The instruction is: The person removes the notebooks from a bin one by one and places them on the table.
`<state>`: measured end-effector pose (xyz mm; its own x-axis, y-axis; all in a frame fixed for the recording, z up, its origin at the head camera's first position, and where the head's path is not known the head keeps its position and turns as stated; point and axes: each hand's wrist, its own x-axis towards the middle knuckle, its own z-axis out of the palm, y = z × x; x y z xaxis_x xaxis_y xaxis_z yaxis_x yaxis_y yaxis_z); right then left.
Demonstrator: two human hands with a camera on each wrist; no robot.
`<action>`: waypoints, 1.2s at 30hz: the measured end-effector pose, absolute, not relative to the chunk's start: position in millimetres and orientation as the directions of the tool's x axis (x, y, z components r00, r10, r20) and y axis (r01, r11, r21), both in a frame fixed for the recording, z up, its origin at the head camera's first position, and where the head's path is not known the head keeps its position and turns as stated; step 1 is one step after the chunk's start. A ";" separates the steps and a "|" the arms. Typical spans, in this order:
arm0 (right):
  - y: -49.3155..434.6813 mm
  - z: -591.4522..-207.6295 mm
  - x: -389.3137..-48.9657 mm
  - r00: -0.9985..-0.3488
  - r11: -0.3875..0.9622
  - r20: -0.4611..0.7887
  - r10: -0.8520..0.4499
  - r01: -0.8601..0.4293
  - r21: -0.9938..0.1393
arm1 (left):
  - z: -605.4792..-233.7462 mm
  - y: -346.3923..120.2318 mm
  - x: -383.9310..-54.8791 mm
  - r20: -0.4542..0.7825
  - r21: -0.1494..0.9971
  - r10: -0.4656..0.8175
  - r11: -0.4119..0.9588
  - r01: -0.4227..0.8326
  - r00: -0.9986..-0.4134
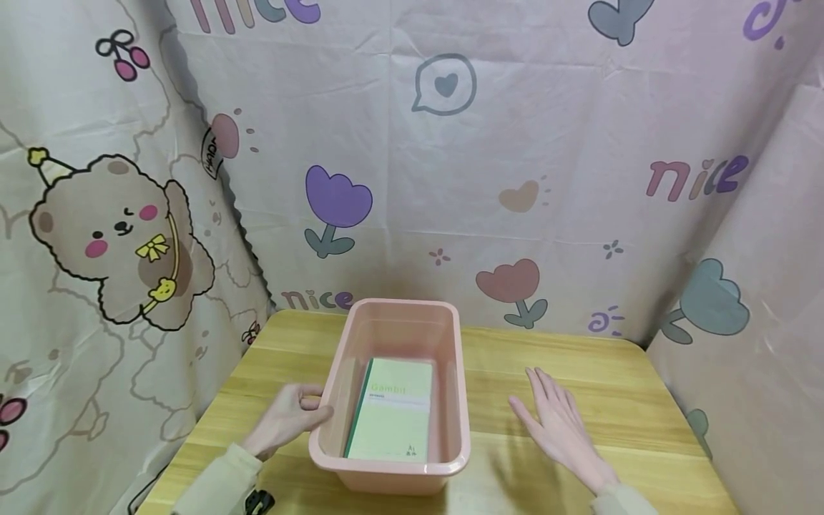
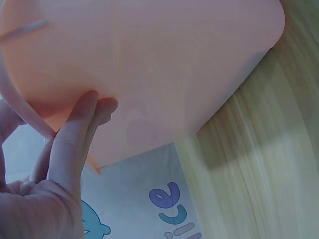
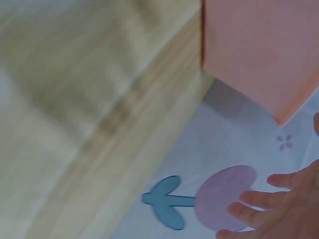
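A pink plastic bin stands on the wooden table, its long side running away from me. Inside it lies a pale green notebook with "Gambit" printed on the cover. My left hand pinches the bin's left rim, thumb over the edge; in the left wrist view, fingers press the outer wall under the rim. To the right of the bin, my right hand is held over the table with its fingers spread, apart from the bin and holding nothing.
The light wooden table extends to both sides of the bin. Behind it and at the sides hangs a printed curtain with flowers, "nice" lettering and a bear. A black object shows by the left sleeve.
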<state>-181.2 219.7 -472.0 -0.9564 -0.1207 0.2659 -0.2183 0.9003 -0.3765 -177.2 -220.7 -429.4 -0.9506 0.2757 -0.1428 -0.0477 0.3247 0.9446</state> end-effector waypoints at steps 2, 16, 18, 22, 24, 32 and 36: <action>214.5 -464.2 -182.8 -0.955 0.897 0.263 -0.136 -0.231 -0.377 | -430.2 -220.7 -175.1 -0.143 0.947 0.287 0.317 -0.047 -0.947; 148.7 -393.8 -197.7 -0.938 0.868 0.119 -0.326 -0.347 -0.356 | -431.4 -219.7 -160.4 -0.136 0.952 0.312 0.305 -0.037 -0.940; 136.7 -384.8 -201.7 -0.927 0.864 0.106 -0.360 -0.374 -0.337 | -432.0 -218.9 -159.6 -0.131 0.953 0.314 0.302 -0.032 -0.940; 110.5 -367.0 -210.6 -0.910 0.864 0.065 -0.410 -0.410 -0.293 | -433.0 -217.5 -159.0 -0.125 0.953 0.310 0.303 -0.026 -0.943; 97.1 -360.2 -215.8 -0.906 0.865 0.035 -0.421 -0.413 -0.287 | -433.3 -216.9 -159.4 -0.122 0.954 0.311 0.299 -0.024 -0.943; 43.6 -353.3 -239.0 -0.913 0.894 -0.123 -0.389 -0.342 -0.291 | -432.9 -217.1 -159.5 -0.110 0.957 0.325 0.289 -0.013 -0.939; 21.8 -358.9 -248.8 -0.921 0.911 -0.177 -0.348 -0.288 -0.296 | -432.7 -218.1 -158.0 -0.105 0.957 0.332 0.289 -0.005 -0.937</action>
